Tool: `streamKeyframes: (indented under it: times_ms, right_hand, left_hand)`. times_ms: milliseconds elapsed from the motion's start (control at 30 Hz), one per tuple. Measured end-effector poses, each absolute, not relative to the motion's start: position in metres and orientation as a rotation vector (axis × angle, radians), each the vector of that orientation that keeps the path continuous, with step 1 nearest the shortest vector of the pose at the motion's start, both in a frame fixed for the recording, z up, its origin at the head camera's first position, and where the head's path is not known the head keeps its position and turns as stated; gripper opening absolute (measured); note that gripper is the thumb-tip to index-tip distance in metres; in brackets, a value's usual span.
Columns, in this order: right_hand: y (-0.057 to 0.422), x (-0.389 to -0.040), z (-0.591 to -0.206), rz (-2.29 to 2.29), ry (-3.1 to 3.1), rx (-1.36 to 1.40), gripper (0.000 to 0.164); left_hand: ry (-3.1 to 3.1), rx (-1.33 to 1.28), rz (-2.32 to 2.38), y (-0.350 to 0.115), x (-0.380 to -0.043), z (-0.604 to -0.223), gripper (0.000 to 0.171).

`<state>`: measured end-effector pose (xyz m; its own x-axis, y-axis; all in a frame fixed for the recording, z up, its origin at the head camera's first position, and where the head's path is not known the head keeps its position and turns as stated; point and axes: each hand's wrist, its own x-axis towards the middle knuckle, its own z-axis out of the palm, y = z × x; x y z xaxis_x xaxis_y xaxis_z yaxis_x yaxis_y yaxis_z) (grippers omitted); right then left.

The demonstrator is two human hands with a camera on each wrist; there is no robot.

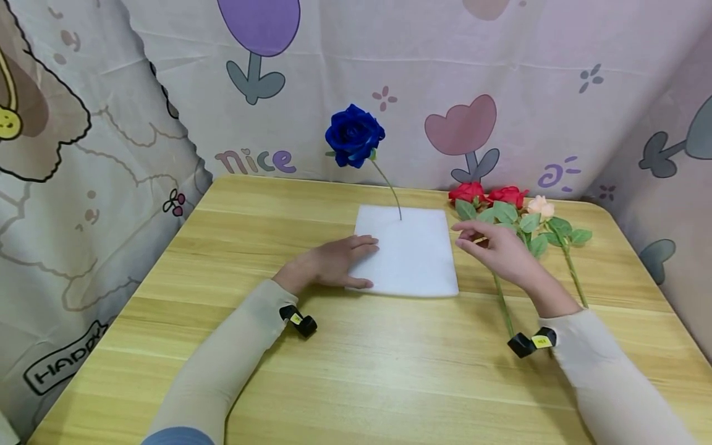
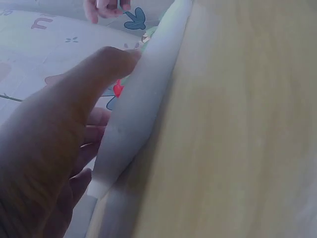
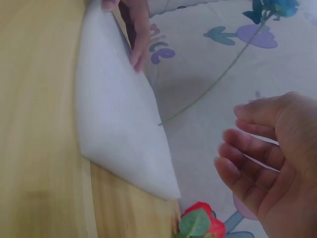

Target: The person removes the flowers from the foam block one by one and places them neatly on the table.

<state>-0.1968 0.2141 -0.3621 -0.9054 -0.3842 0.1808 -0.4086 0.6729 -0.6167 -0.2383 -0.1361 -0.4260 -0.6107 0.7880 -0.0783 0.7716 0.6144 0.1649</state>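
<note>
A white foam block (image 1: 411, 259) lies flat on the wooden table. Out of its back part rises a blue artificial rose (image 1: 355, 136) on a thin stem that leans left. My left hand (image 1: 340, 262) rests on the block's left side, fingers and thumb spread across its edge. To the right of the block, my right hand (image 1: 497, 250) hovers with loosely bent fingers and holds nothing; the right wrist view shows a gap between thumb and fingers. Beneath and behind that hand lie red roses (image 1: 507, 196) and a pale pink rose (image 1: 541, 207) with green leaves.
The wooden table (image 1: 356, 383) reaches back to a printed cloth (image 1: 345, 62) hanging behind it. Green flower stems (image 1: 574, 275) extend toward the front on the right side. A small black camera sits on each wrist.
</note>
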Motion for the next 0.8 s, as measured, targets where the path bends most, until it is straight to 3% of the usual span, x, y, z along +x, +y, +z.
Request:
streamKeyframes:
  times_ms: [233,800]
  right_hand:
    - [0.200,-0.209,-0.363,1.095,-2.836,0.666,0.029]
    - [0.172,-0.239,-0.374,1.263,-2.804,0.588,0.032]
  left_hand:
    - [2.683,1.334,0.223,-0.136,-0.238,-0.427,0.099]
    - [2.672,1.309,0.194,-0.135,-0.236,-0.425,0.093]
